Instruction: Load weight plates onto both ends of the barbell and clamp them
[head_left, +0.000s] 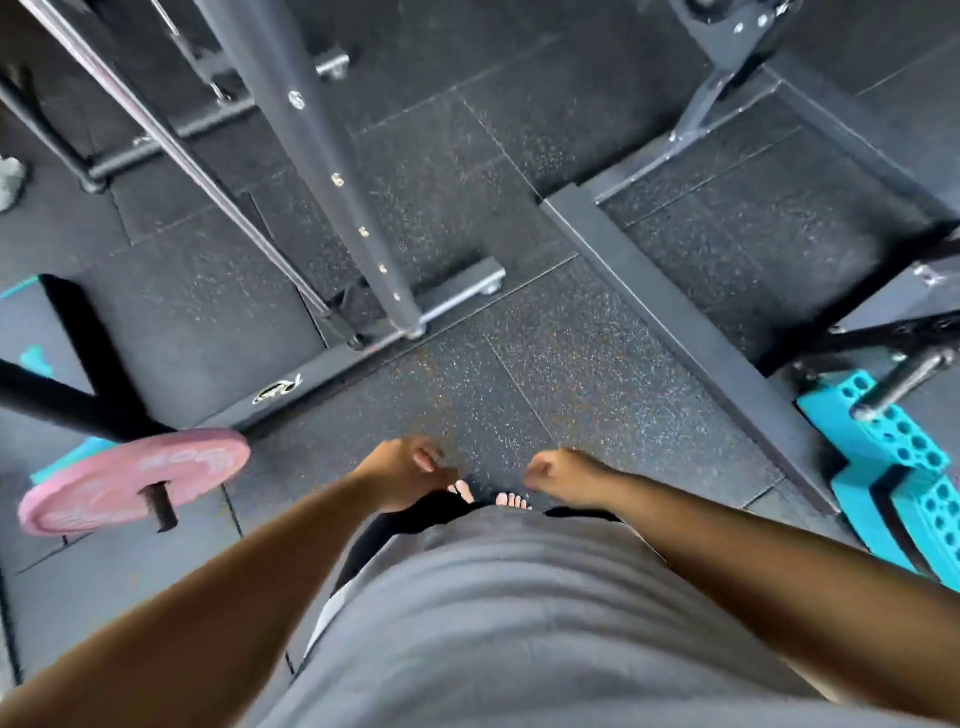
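Observation:
A pink weight plate (119, 480) sits at the lower left, threaded on a dark bar whose end stub (160, 508) pokes through its hole. I cannot tell whether that bar is the barbell. My left hand (410, 467) and my right hand (563, 475) hang side by side in front of my grey shirt, over the floor. Their fingers are loosely curled and hold nothing. Both hands are well to the right of the pink plate and do not touch it. No clamp is in view.
A grey rack upright (332, 171) rises from a floor foot (457, 296) ahead. A long steel base beam (675, 322) runs diagonally at the right. A teal perforated frame (893, 457) with a steel peg (906, 382) stands at the right edge. My bare feet (511, 500) stand on speckled rubber flooring.

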